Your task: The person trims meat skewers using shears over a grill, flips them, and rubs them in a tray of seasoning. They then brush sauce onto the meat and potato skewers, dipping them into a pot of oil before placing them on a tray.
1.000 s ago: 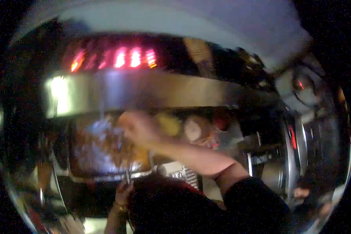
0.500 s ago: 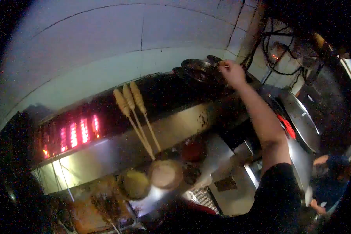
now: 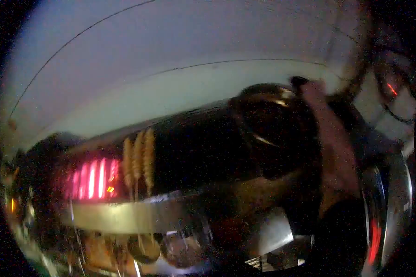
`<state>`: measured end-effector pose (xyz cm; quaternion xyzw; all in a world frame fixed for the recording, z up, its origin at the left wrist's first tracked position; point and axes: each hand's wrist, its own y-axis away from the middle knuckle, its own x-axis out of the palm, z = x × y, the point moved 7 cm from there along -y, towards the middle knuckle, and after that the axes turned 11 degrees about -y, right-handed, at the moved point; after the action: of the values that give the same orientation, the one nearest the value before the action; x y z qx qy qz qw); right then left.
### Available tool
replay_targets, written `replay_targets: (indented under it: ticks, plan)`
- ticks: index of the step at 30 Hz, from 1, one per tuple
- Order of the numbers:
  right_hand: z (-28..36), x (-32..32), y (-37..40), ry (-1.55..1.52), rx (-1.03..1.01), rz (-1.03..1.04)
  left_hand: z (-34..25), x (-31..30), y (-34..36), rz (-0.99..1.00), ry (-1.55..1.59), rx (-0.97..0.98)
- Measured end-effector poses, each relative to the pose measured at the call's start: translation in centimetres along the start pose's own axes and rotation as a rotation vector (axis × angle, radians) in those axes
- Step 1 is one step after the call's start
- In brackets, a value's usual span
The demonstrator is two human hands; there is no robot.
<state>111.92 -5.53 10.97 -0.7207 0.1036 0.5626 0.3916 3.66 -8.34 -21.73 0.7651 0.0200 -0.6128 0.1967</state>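
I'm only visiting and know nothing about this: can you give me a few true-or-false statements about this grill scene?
1. Three skewers lie side by side on the grill. True.
2. The red glow is to the right of the skewers. False: it is to their left.
3. The right hand is up at the dark bowl at the far end of the grill. True, though the picture is too blurred to show a grip.
4. Both hands are in view. False: only the right hand shows, and the left hand is out of view.
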Motion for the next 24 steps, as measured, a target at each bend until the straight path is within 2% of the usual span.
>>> replay_targets:
  ticks: [1,3,6,9,11,12,14,15,16,17,18,19,20,21,22,23,24]
  plan:
    - [-0.3,-0.7,-0.2,-0.184,-0.025,-0.149,-0.1,-0.3,0.7,-0.005,-0.039,-0.012]
    - [-0.7,-0.4,-0.8,-0.084,-0.071,-0.078,-0.1,-0.5,2.6,-0.006,-0.1,-0.033]
    - [0.6,-3.2,-0.1,-0.041,-0.186,-0.122,0.1,-0.7,5.2,-0.001,-0.15,-0.042]
    - [5.0,-9.4,1.8,-0.063,-0.344,-0.22,0.6,-0.4,6.5,-0.001,-0.156,-0.058]
    - [8.7,-14.6,3.8,-0.081,-0.464,-0.279,0.4,-1.1,7.2,0.066,-0.094,-0.165]
    - [10.7,-17.5,5.2,-0.093,-0.533,-0.311,-1.9,-3.7,9.0,-0.03,-0.022,-0.103]
    - [16.3,-23.7,8.0,-0.121,-0.692,-0.374,-3.0,-4.4,9.6,-0.013,-0.111,-0.018]
    - [18.8,-26.6,10.1,-0.147,-0.776,-0.403,-1.1,-3.2,9.6,0.121,0.15,-0.089]
    - [22.6,-29.6,12.1,-0.173,-0.872,-0.439,1.1,-1.3,8.6,0.002,0.076,-0.038]
    - [25.6,-32.5,14.2,-0.203,-0.952,-0.474,1.1,-1.6,9.0,0.1,0.081,-0.096]
    - [28.7,-35.0,16.5,-0.243,-1.023,-0.509,3.0,0.6,8.1,0.103,0.02,-0.082]
    - [31.7,-37.2,18.8,-0.268,-1.088,-0.541,2.1,-1.9,9.4,0.173,0.032,-0.128]
    - [34.9,-38.9,21.3,-0.312,-1.138,-0.562,2.1,-2.0,8.9,0.108,-0.021,0.018]
    - [37.6,-39.9,24.1,-0.363,-1.189,-0.57,2.2,-2.1,9.4,0.142,-0.015,0.053]
    - [41.4,-40.6,26.9,-0.43,-1.244,-0.554,3.8,0.6,8.0,0.189,-0.023,0.075]
    - [45.1,-40.3,29.6,-0.531,-1.293,-0.515,3.9,0.2,8.2,0.106,-0.093,0.13]
    - [48.8,-39.2,32.0,-0.687,-1.306,-0.435,4.2,-0.1,8.0,0.152,-0.058,0.102]
